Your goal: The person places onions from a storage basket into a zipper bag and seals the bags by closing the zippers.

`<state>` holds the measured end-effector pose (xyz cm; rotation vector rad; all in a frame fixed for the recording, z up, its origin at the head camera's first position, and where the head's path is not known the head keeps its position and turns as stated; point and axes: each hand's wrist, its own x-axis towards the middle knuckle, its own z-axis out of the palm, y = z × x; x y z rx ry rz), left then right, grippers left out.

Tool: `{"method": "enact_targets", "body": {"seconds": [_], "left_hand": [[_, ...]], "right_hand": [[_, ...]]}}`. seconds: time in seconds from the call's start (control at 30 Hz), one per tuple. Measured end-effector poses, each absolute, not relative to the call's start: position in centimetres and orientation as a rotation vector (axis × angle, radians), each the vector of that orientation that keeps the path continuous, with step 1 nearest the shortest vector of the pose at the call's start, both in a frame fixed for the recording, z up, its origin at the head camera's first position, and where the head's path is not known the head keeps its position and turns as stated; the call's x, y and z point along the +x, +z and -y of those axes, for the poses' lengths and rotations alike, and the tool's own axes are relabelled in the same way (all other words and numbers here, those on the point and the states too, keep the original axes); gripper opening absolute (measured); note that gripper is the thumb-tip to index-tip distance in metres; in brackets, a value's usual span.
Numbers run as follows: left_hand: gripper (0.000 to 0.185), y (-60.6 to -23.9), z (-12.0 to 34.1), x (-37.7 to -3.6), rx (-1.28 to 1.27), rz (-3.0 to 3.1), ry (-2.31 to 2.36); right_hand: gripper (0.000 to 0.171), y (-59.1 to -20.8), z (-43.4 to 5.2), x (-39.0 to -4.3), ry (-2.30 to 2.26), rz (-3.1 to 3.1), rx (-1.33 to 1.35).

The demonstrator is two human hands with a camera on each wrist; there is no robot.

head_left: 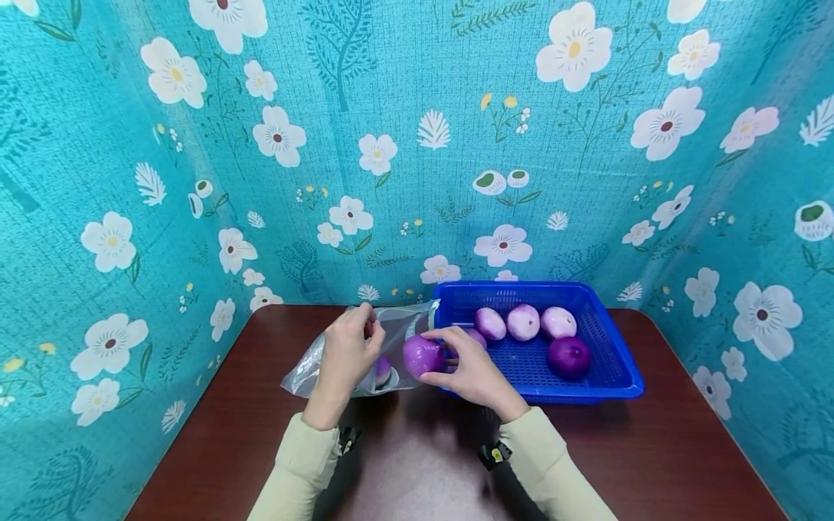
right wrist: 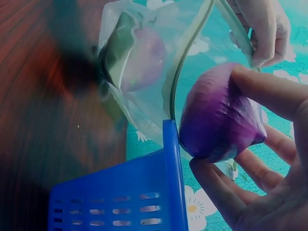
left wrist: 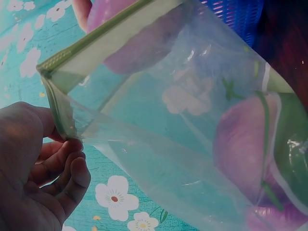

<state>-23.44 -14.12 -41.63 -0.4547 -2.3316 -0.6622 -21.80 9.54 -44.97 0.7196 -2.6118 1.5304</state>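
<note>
My left hand [head_left: 349, 349] pinches the rim of a clear plastic bag [left wrist: 144, 139] with a green zip edge, and the mouth of the bag stands spread. Inside the bag, purple onions [left wrist: 245, 144] show through the film near its bottom. In my right hand [head_left: 474, 367] a purple onion [right wrist: 216, 115] is gripped between thumb and fingers, its pointed end toward the palm. That onion is right at the bag's mouth, and in the left wrist view it shows partly through the film.
A blue plastic basket [head_left: 615, 347] stands on the right of the dark wooden table [head_left: 228, 434], close beside the bag. Several purple onions [head_left: 523, 322] lie in it, one darker [head_left: 569, 357] than the others. A turquoise flowered cloth [head_left: 404, 181] hangs behind and on both sides.
</note>
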Motion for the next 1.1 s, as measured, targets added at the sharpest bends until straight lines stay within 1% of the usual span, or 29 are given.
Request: {"method": "enact_targets", "body": {"seconds": [0.4, 0.67, 1.1], "left_hand": [[0.019, -41.6, 13.8, -23.6, -0.465, 2.319, -0.632], [0.017, -41.5, 13.4, -23.5, -0.465, 2.328, -0.642], [0.016, -41.4, 13.5, -23.4, -0.465, 2.324, -0.650]], "right_hand": [[0.063, -45.0, -8.8, -22.0, 1.346, 2.620, 0.735], [0.044, -44.9, -8.5, -22.1, 1.330, 2.580, 0.746], [0.039, -45.2, -8.5, -21.8, 1.327, 2.644, 0.765]]}}
